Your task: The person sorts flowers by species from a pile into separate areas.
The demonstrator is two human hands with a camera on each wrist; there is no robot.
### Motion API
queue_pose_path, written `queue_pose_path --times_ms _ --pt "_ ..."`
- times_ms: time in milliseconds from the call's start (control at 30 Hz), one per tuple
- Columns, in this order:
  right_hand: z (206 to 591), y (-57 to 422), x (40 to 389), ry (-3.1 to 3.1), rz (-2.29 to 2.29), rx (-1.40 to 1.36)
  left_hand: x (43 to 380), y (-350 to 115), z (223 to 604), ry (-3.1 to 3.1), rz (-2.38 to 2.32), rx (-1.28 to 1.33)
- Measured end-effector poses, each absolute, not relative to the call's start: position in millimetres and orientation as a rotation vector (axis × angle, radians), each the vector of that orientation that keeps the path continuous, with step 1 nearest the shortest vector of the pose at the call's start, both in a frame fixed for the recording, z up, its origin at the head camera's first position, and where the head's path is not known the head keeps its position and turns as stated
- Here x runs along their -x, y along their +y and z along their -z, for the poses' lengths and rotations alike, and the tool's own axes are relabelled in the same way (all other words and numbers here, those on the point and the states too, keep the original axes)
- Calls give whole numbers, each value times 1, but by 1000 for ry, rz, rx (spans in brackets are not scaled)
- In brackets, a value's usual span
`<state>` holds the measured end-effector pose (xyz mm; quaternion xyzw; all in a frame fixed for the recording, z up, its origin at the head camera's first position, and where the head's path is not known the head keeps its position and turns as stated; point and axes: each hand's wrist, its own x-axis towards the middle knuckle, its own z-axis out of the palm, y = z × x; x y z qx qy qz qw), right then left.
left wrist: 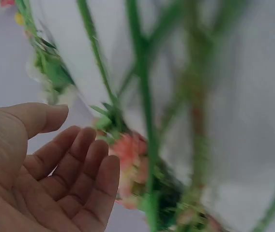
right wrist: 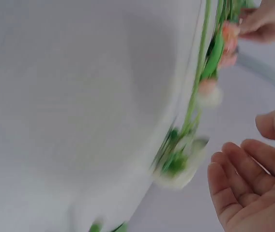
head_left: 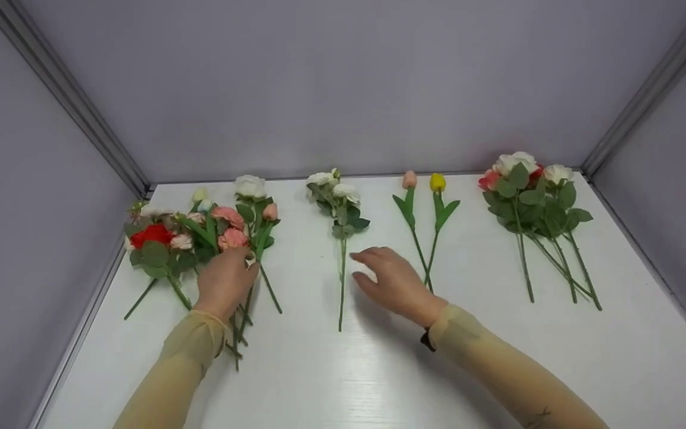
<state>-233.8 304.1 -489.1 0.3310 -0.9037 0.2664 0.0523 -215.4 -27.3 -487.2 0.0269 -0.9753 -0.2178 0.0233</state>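
My left hand (head_left: pixel 227 283) hovers over the left-hand pile of artificial flowers, fingers loosely bent. In the left wrist view its palm holds nothing, and a pink carnation (left wrist: pixel 130 150) shows just past the fingertips. Around it lie a red rose (head_left: pixel 152 236), a white rose (head_left: pixel 250 186) and a pink tulip (head_left: pixel 270 211), with green stems partly hidden by the hand and sleeve. My right hand (head_left: pixel 393 280) has its thumb and fingers spread apart, with nothing between them. Its fingertips point at the stem of a white-flowered spray (head_left: pixel 343 256) in the middle of the table.
A pink tulip (head_left: pixel 409 180) and a yellow tulip (head_left: pixel 437 182) lie crossed beyond my right wrist. White and red roses (head_left: pixel 515 162) form a bunch at the right. Grey panels (head_left: pixel 355 83) wall in the white table (head_left: pixel 343 381) at back and sides.
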Motion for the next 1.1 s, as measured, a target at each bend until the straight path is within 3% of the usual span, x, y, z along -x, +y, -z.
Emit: queue_pose_path --times_ms 233,433,867,1100 --pt "494 248 188 -2656 -238 -1613 225 -54 486 -3125 955 -279" --pt "497 219 158 -2549 -87 -1877 239 -54 485 -3232 849 -339" --pt "508 226 154 -2486 -74 -1860 242 -48 488 -3282 817 -280" --pt "507 245 162 -2534 -233 -1824 239 -46 491 -3141 1155 -287"
